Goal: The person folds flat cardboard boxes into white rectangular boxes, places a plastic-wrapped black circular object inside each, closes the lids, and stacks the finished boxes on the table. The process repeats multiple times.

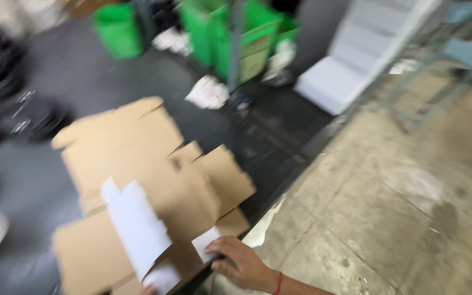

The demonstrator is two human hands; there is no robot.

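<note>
Far left, dark bundles [6,104] lie blurred on the grey floor [55,180]. Next comes the flattened cardboard box [137,164], tan, spread flat on that floor with its flaps out, and a white sheet [137,226] lies slanted across its lower half. At the bottom edge only a fingertip of the left hand [148,290] shows, just beside the sheet's lower end; its grip cannot be told. To the right, the right hand [241,265] rests on the box's near corner, fingers curled narrow, touching a small white slip [206,243]; whether they pinch it cannot be told. Behind stand green bins [230,33] and a white stack [356,54]; rightmost is pale concrete [400,207].
</note>
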